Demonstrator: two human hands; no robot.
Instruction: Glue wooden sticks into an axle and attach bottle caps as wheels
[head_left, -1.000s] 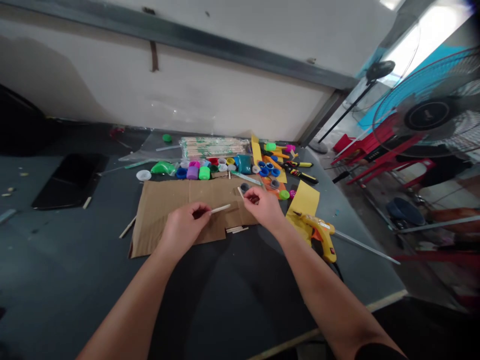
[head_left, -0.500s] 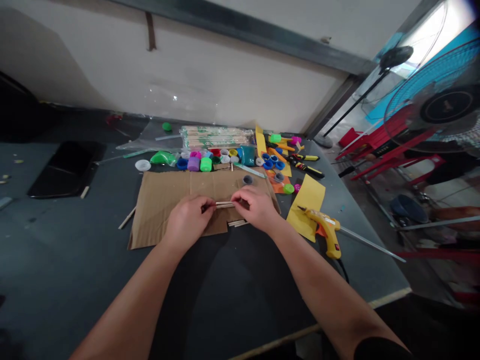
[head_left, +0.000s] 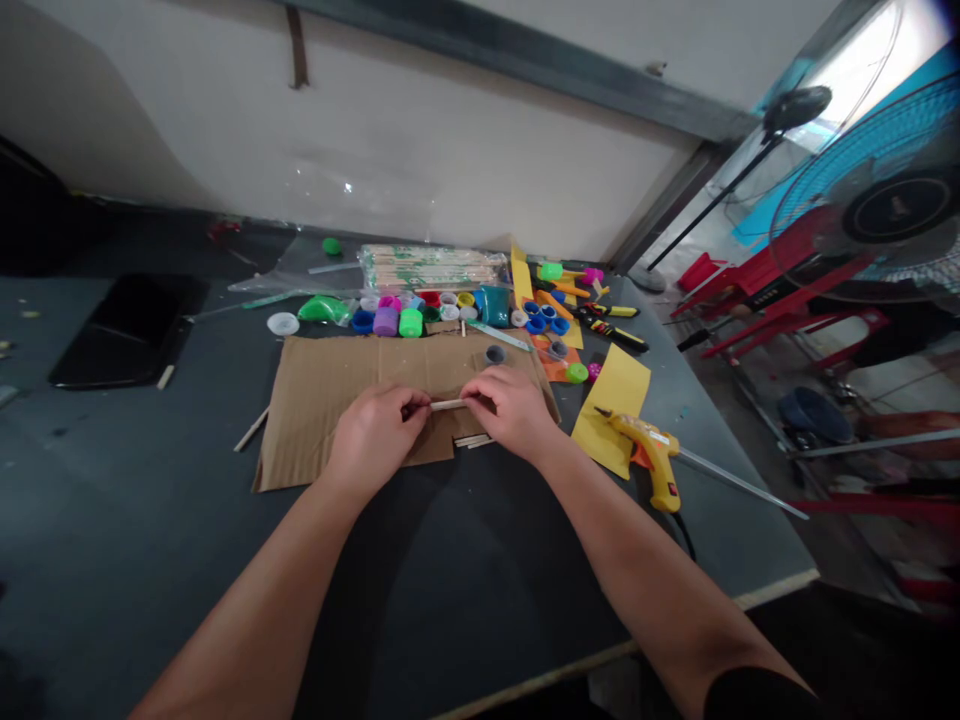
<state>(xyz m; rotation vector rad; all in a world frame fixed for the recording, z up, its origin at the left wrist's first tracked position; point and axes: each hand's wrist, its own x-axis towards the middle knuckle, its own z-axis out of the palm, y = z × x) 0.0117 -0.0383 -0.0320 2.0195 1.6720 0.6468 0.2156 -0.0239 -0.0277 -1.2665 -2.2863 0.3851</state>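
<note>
Short pale wooden sticks are pinched lengthwise between my two hands, just above a piece of corrugated cardboard. My left hand is closed on their left end, thumb and fingertips together. Closed on the right end is my right hand. Pressed so close, the sticks look almost like one; I cannot tell how many there are. Several more short sticks lie by a notch in the cardboard's near edge, below my right hand. A small grey cap sits on the cardboard behind that hand.
A yellow glue gun lies on yellow paper at the right, its clear glue stick jutting out. Behind the cardboard are coloured bottle caps, bagged wooden chopsticks and cutters. A black phone lies at the left.
The sticks between my hands, splayed slightly apart before, now lie pressed together in line. Both hands keep nearly the same place and hold; the view has shifted slightly.
</note>
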